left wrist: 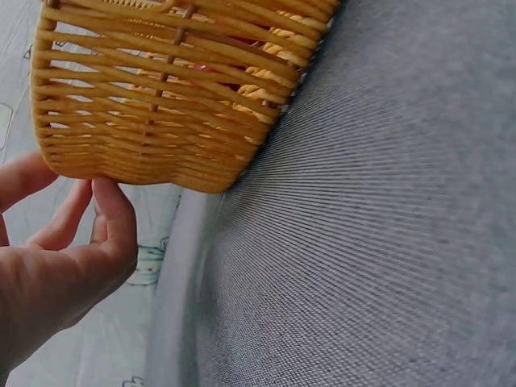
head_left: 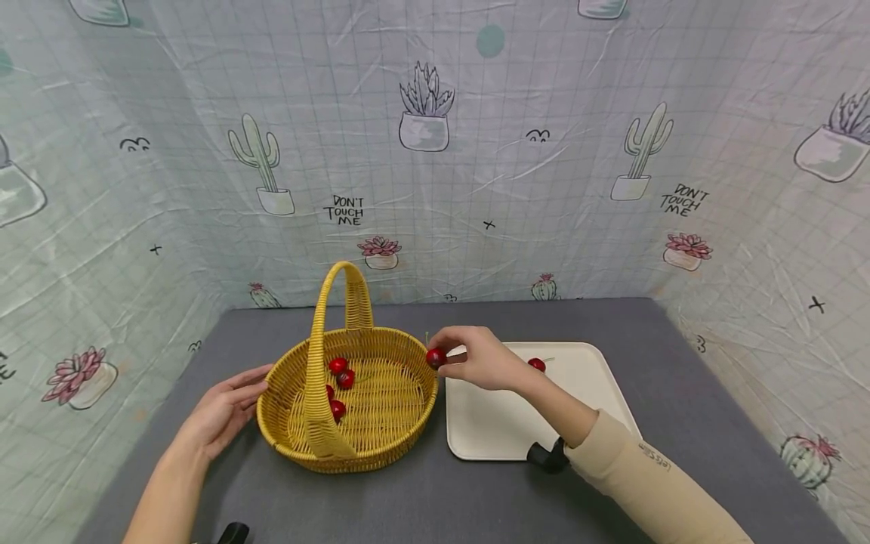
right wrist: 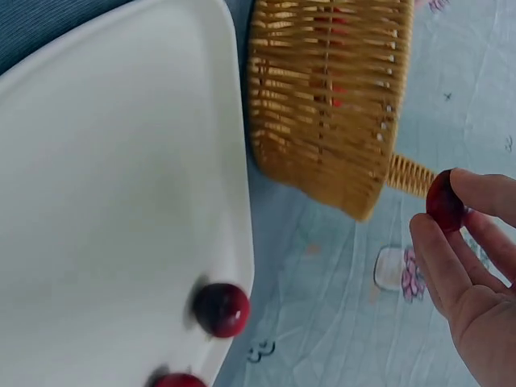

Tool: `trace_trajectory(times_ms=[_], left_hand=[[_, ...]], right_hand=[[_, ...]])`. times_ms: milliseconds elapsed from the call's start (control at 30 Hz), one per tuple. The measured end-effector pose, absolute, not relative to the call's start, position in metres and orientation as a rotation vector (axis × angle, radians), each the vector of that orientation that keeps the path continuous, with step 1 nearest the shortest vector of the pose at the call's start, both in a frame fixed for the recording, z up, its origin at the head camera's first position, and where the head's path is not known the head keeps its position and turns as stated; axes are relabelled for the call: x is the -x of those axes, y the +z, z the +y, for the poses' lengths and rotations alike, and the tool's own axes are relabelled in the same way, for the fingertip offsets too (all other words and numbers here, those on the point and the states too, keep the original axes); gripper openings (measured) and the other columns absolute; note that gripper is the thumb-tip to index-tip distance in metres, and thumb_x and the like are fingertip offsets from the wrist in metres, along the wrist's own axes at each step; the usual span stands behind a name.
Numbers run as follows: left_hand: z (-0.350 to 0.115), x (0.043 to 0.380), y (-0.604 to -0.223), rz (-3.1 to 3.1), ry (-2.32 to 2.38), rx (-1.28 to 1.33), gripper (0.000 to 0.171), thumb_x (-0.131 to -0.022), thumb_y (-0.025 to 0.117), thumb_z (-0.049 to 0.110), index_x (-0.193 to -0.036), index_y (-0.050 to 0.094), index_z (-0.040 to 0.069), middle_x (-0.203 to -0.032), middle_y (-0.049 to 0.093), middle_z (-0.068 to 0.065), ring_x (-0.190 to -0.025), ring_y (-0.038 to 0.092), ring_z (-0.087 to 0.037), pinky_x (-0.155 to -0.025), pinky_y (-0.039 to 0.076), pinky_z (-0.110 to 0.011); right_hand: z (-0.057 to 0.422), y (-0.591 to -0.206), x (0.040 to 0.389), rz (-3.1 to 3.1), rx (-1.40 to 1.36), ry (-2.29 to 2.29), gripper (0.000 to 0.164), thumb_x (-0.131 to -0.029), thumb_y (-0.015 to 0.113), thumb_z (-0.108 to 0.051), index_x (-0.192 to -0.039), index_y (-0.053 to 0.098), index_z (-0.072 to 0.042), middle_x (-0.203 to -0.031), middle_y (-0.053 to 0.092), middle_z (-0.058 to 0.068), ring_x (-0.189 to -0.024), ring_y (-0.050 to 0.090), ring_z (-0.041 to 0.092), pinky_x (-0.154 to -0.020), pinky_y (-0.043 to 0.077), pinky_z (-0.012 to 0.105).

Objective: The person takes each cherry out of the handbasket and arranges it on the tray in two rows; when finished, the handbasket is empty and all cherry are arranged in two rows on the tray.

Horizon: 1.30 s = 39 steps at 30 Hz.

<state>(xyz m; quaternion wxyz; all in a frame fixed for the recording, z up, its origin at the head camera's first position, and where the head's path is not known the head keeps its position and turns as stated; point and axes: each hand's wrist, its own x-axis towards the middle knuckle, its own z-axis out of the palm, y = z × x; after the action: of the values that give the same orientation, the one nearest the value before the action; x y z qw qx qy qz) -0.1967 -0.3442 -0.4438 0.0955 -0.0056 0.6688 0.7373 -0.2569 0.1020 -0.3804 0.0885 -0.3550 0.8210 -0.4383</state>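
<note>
My right hand [head_left: 479, 359] pinches a dark red cherry [head_left: 436, 358] between thumb and fingers, above the gap between the basket's right rim and the tray. The yellow wicker basket [head_left: 313, 452], with its tall arched handle, sits on the table and has several cherries [head_left: 345, 378] lying in its left half. At the basket's left side, the fingertips of my left hand [head_left: 220, 412] touch the woven wall near the rim. The left wrist view shows this hand [left wrist: 81, 250] with its fingers loosely bent against the wicker.
A cream tray [head_left: 489, 431] lies right of the basket, partly under my right forearm. Two cherries show on it in the right wrist view, one cherry [right wrist: 222, 310] near the edge. The grey table [head_left: 421, 499] ends at a cactus-print cloth [head_left: 476, 189] behind and beside it.
</note>
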Motion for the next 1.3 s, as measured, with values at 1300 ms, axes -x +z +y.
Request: trace_trajectory(times_ms=[1300], left_hand=[[-0.339,0.195,-0.437,1.975,2.196,0.091,0.063,-0.106,0.053,0.004,-0.158,0.021,-0.010,-0.121,0.061,0.012,-0.108,0.064,-0.006,-0.090,0.053,-0.025]], right_hand=[[0.227,-0.399,0.259,2.689,0.652,-1.322,0.031,-0.092,0.075,-0.005,-0.123,0.070,-0.009,-0.114,0.071,0.004,-0.112,0.066,0.027,-0.083,0.056,0.040]])
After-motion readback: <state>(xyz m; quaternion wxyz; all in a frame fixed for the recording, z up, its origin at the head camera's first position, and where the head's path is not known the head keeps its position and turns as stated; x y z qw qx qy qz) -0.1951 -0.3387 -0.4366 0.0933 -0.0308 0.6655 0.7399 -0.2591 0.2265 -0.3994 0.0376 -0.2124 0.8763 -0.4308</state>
